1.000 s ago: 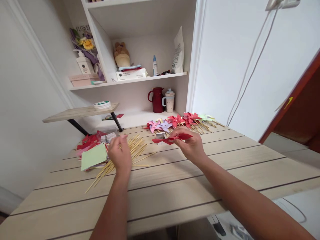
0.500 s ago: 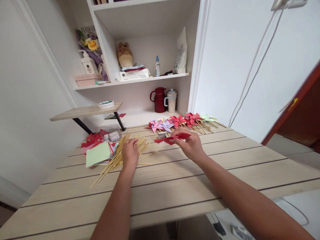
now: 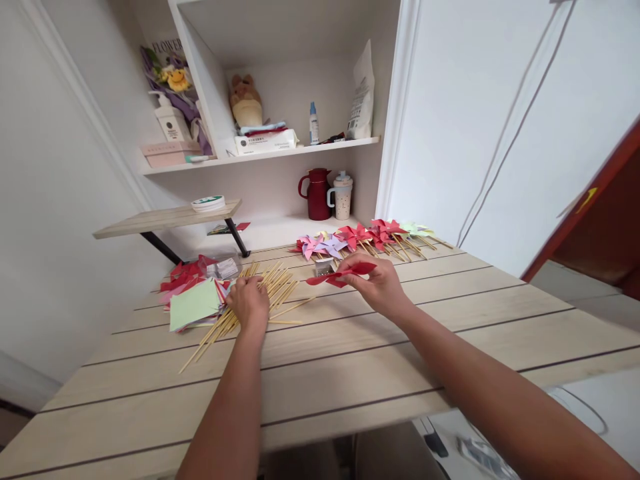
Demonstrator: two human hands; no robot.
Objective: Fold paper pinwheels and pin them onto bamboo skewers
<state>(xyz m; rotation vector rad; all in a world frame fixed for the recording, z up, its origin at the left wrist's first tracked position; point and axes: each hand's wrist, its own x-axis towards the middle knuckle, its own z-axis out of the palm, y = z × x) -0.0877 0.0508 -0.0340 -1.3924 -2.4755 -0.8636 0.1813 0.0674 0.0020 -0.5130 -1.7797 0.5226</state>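
My right hand (image 3: 377, 285) is closed, pinching a red paper pinwheel (image 3: 343, 275) between thumb and fingers just above the table. Its folded blades point left and up. Over on the left, my left hand (image 3: 251, 303) lies on the loose pile of thin wooden sticks (image 3: 280, 283), fingers somewhat bent and apart. No stick is lifted in it. A stack of coloured paper sheets (image 3: 194, 307), light green on top, sits left of the sticks. Behind the pinwheel in my hand stands a small clear box (image 3: 324, 268) with tiny dark pieces in it.
A row of finished pinwheels on sticks (image 3: 355, 237) lies along the back of the table. Red paper pieces (image 3: 187, 275) and a clear packet (image 3: 223, 268) are at the back left, by a small raised shelf (image 3: 170, 220). A dark red jug (image 3: 319, 193) and a cup (image 3: 342, 197) stand behind.
My left hand has shifted slightly left over the sticks, its fingers spreading from a more closed pose. My right hand keeps the red pinwheel in nearly the same place. The view has tilted slightly.
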